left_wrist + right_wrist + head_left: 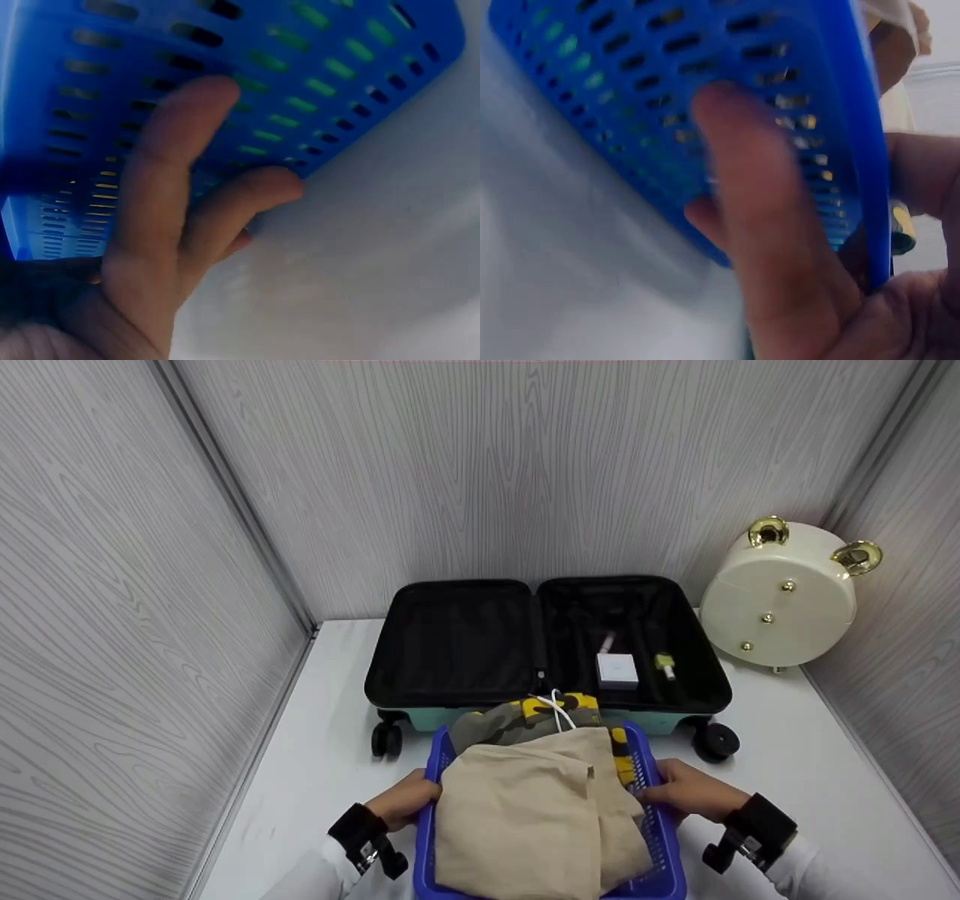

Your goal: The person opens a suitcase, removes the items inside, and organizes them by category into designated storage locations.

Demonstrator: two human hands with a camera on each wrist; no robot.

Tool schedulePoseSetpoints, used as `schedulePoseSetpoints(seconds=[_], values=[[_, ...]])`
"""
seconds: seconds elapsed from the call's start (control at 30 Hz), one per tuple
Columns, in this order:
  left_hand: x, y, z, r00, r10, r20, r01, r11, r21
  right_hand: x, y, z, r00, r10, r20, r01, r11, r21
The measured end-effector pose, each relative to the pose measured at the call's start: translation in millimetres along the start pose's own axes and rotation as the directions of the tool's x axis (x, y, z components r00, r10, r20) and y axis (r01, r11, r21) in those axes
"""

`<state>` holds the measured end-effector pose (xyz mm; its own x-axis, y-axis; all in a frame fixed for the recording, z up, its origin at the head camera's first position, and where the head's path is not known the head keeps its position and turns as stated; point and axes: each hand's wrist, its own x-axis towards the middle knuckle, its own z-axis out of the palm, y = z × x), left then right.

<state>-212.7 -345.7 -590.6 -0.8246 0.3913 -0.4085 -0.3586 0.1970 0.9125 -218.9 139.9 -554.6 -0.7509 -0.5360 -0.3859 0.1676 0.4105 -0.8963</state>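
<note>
As the left hand [409, 796] and right hand [691, 791] are gripping its opposite sides, probably for balance, a blue basket [424, 847] is carrying clothes [525, 817].
Its far edge is overlapping the open suitcase [457, 645] in view, contact unclear; white table [300, 780] is leaving sideways room, a round case [802, 622] bounding far right.

Place: we look into a panelled booth [97, 585]
Panels [487, 472]: grey, wood-grained, along left, back and right edges of the white table [322, 712]

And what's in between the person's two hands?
Between the left hand and the right hand is the blue basket, with tan cloth and camouflage clothing in it. The head view shows this.
</note>
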Motion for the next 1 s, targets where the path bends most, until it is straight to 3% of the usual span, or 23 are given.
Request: schedulePoseSetpoints(seconds=[0.27, 0.47, 0.6, 0.8, 1.0], values=[[-8.9, -0.7, -11.5, 1.000, -0.007, -0.005, 0.007, 0.999, 0.032, 3.9, -4.2, 15.0, 0.999, 0.038, 0.001, -0.038, 0.997, 0.060], [-11.6, -2.1, -20.9, 0.999, -0.001, -0.046, 0.004, 0.998, 0.067, 11.0, -4.5, 28.2, 1.000, -0.002, -0.025, 0.004, 0.998, 0.064], [-13.1, -3.1, -29.4, 0.998, 0.041, -0.053, -0.038, 0.998, 0.051, 13.3, -7.6, 36.7, 0.999, -0.035, -0.020, 0.036, 0.998, 0.060], [-17.9, 4.5, -46.3, 0.987, 0.139, -0.078, -0.126, 0.981, 0.149, 11.8, -18.3, 46.6, 0.996, -0.086, -0.011, 0.086, 0.995, 0.054], [-25.5, 18.6, -64.4, 0.984, 0.173, -0.044, -0.164, 0.972, 0.170, 9.3, -33.0, 54.0, 0.989, -0.146, 0.018, 0.144, 0.988, 0.063]])
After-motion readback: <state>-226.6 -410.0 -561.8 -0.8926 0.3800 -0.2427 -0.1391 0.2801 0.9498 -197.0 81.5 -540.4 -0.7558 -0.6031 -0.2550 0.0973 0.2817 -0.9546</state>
